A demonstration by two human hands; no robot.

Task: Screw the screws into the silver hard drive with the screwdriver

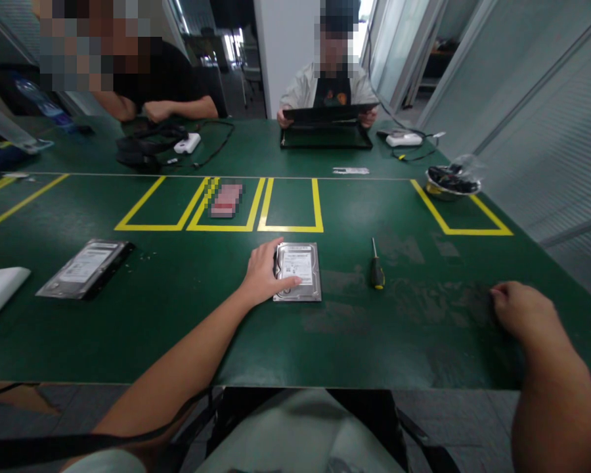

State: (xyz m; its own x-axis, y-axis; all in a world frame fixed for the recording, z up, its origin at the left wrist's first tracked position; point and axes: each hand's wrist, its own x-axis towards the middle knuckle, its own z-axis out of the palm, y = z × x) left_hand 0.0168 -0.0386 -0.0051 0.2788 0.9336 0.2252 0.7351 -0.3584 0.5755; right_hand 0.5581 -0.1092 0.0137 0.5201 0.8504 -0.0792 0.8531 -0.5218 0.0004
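Note:
A silver hard drive (305,266) with a white label lies flat on the green table (177,328). My left hand (266,274) grips its left side, the thumb over the label and the fingers along the far left edge. To the right of the drive lies a screwdriver (377,272) with a black and yellow handle, its tip pointing away from me. My right hand (522,305) rests on the table at the far right, fingers curled; what they may hold is hidden. Another hard drive (86,268) lies at the left, apart from both hands.
Yellow tape outlines (290,228) mark the table, one around a pink object (226,200). A bowl of dark parts (453,182) stands back right. Across the table, one person holds a black panel (331,113); another sits behind black cables (148,144).

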